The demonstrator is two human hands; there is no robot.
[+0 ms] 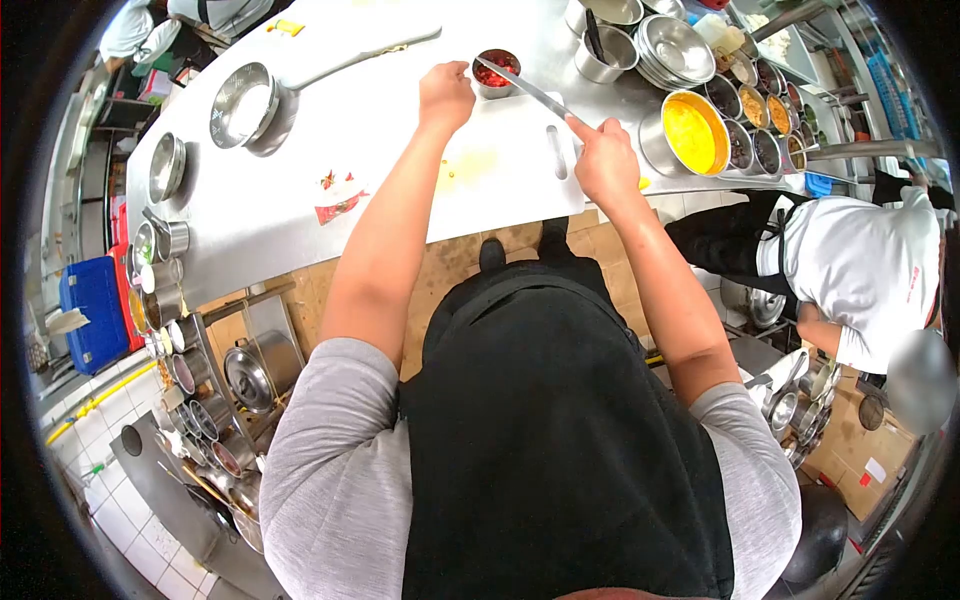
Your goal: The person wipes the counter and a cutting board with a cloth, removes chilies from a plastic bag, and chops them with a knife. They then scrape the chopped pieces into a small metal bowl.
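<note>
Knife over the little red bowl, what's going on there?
A person in a black apron stands at a steel counter. Their right hand holds a knife, its tip reaching over a small bowl of red pieces. Their left hand is curled right beside that bowl, above a white cutting board. A bowl of yellow stuff sits to the right, and another person in white bends nearby.

Grey short-sleeved tee, black bib apron with neck strap over it, black shoes below, left hand and right hand bare.
</note>
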